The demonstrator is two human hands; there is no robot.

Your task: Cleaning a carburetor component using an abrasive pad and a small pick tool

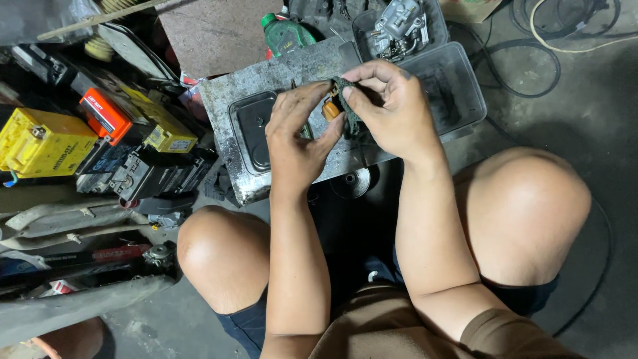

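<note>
Your two bare knees sit low in the frame, one at lower left and one at right, with your arms reaching up between them; your left hand [296, 136] is in the middle of the frame, and its grip is closed on a small orange part [331, 108], pinched between thumb and fingers; your right hand [392, 106] is just beside it, a bit higher and to the right, and its grip is closed on a dark green rag [350, 114] that wraps round the orange part; both hands touch each other over a dirty grey metal plate [226, 100] that lies on the floor. Further up, at the top middle, a clear plastic tray [458, 86] sits behind your right hand; a silver engine part [399, 30] rests in another tray above it; a green bottle [286, 33] stands to its left. At the far left, yellow boxes [43, 143] and an orange box [105, 114] are piled with dark ones.
</note>
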